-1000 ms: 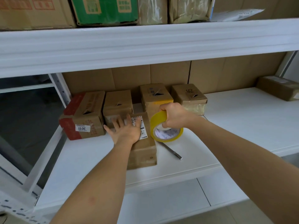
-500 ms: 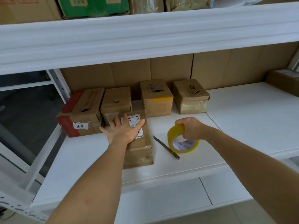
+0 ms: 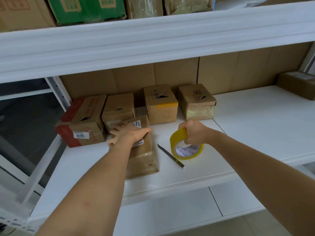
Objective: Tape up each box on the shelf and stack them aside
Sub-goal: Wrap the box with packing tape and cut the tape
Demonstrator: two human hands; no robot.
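A long brown box (image 3: 144, 157) with a white label lies on the white shelf (image 3: 255, 133), running front to back. My left hand (image 3: 129, 133) presses flat on its top with fingers spread. My right hand (image 3: 194, 132) grips a yellow tape roll (image 3: 186, 149) standing on the shelf just right of the box. A thin metal knife (image 3: 171, 155) lies between box and roll. Several more brown boxes stand in a row behind: a red-edged box (image 3: 81, 123), a plain box (image 3: 119, 108), a box with a yellow strip (image 3: 160, 106) and a box with a taped front (image 3: 196, 103).
An upper shelf beam (image 3: 153, 38) hangs over the work area, with a green carton (image 3: 85, 9) and other boxes above it. Another brown box (image 3: 296, 86) sits at the far right. A cardboard sheet (image 3: 170, 74) backs the shelf. A white upright (image 3: 58, 92) stands at left.
My right hand brought the tape roll down from above the box and set it on the shelf to the right of the knife. My left hand stayed pressed on the box.
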